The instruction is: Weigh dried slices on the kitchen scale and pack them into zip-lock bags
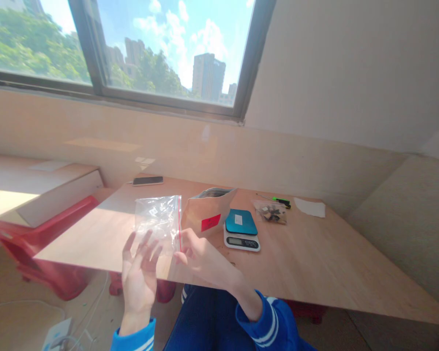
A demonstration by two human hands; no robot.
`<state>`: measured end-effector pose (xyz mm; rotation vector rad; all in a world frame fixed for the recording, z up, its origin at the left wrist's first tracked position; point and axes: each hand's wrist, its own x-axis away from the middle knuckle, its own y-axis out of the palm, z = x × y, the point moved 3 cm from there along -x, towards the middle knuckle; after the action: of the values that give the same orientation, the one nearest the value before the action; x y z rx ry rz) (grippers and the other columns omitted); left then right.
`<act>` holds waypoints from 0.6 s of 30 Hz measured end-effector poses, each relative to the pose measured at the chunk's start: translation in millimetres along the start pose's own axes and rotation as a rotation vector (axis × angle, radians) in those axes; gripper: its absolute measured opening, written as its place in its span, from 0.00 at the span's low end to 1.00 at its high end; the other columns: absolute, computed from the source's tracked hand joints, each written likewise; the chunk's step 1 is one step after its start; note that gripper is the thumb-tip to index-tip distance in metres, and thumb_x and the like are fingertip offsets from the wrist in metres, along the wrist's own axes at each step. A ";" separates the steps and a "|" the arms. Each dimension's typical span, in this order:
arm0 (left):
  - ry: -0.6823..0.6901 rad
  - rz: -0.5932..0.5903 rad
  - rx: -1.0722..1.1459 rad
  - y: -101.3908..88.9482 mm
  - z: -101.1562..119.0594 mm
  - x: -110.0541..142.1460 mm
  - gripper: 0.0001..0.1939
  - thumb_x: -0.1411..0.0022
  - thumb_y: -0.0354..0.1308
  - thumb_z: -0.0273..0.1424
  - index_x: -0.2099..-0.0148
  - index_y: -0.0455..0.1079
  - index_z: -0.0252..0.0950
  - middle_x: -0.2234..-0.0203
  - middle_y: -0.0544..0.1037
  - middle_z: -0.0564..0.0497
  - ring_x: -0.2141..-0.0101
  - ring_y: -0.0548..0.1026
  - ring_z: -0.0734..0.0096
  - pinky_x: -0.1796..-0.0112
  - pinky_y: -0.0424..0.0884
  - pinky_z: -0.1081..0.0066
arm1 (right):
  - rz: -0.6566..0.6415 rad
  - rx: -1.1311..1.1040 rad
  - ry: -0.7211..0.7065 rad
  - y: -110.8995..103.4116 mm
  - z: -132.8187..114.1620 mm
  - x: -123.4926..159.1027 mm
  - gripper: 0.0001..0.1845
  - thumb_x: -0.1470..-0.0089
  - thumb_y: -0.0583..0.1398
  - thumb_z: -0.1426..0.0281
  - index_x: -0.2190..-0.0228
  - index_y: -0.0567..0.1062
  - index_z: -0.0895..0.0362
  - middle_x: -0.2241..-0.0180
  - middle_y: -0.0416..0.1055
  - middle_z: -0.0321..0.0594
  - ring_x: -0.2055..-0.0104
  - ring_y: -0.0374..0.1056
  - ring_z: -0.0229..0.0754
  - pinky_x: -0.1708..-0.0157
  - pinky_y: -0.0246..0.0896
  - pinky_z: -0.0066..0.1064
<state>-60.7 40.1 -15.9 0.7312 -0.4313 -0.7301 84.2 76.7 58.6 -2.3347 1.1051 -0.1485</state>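
A clear zip-lock bag [157, 217] with a red strip along its right edge hangs above the table. My right hand [195, 251] pinches the bag at the lower end of that strip. Against the bag's lower left side, my left hand [141, 265] has its fingers stretched and spread, palm turned up; whether they touch the plastic I cannot tell. Just behind the right hand stands a brown paper pouch [195, 212] with a red label, its top gaping. To its right lies a small digital scale [242, 229] with a blue-green plate and nothing on it.
Farther right on the wooden table [314, 263] are a clear bag of dark small pieces [272, 213], a green-and-black screwdriver [281, 201] and a white paper [309, 207]. A phone [148, 181] lies at the back left. A red stool [51, 248] stands left of the table.
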 end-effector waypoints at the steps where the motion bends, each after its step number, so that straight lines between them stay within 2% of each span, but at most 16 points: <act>1: 0.023 -0.001 -0.021 -0.8 2.3 -0.5 0.23 0.46 0.60 0.21 0.50 0.68 0.46 0.58 0.80 0.53 0.60 0.78 0.74 0.57 0.73 0.73 | 0.009 -0.039 0.005 0.8 1.6 -0.7 0.12 0.45 0.56 0.71 0.57 0.65 0.53 0.72 0.72 0.36 0.69 0.72 0.44 0.71 0.63 0.33; 5: 0.112 0.050 -0.083 -10.8 12.4 -7.4 0.16 0.45 0.59 0.20 0.56 0.68 0.42 0.57 0.79 0.53 0.60 0.79 0.73 0.55 0.73 0.71 | 0.034 -0.010 0.104 -11.8 16.3 8.5 0.15 0.46 0.58 0.71 0.56 0.63 0.52 0.69 0.73 0.35 0.66 0.71 0.43 0.66 0.66 0.34; 8: 0.138 0.093 -0.096 -20.5 17.4 -15.4 0.13 0.45 0.58 0.20 0.58 0.69 0.39 0.58 0.79 0.52 0.60 0.79 0.72 0.54 0.72 0.71 | 0.034 0.189 0.118 -27.6 41.5 29.0 0.18 0.46 0.60 0.70 0.53 0.64 0.53 0.58 0.71 0.41 0.55 0.68 0.45 0.53 0.63 0.38; 10: 0.145 0.086 -0.096 -22.6 19.0 -22.5 0.12 0.45 0.59 0.21 0.58 0.69 0.38 0.59 0.79 0.52 0.61 0.78 0.71 0.54 0.72 0.70 | -0.008 0.376 0.121 -33.7 63.5 44.5 0.15 0.47 0.60 0.73 0.56 0.68 0.54 0.53 0.68 0.43 0.48 0.64 0.49 0.47 0.58 0.42; 14: 0.135 0.014 -0.139 -10.0 21.4 -47.6 0.13 0.43 0.58 0.20 0.55 0.68 0.36 0.57 0.77 0.50 0.61 0.78 0.72 0.54 0.70 0.71 | -0.037 0.601 0.150 -34.6 97.7 67.4 0.11 0.48 0.59 0.77 0.61 0.71 0.56 0.55 0.68 0.44 0.49 0.62 0.51 0.47 0.57 0.44; 18: 0.132 -0.073 -0.300 11.2 23.0 -84.1 0.12 0.41 0.56 0.21 0.54 0.68 0.34 0.58 0.76 0.50 0.63 0.76 0.73 0.57 0.68 0.71 | -0.014 0.672 0.135 -30.5 106.7 74.7 0.09 0.47 0.57 0.79 0.65 0.72 0.55 0.58 0.69 0.41 0.52 0.63 0.49 0.49 0.58 0.42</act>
<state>-126.1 96.9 -1.2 0.5101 -0.1693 -0.7895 188.2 82.7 -25.2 -1.7446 0.9149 -0.5928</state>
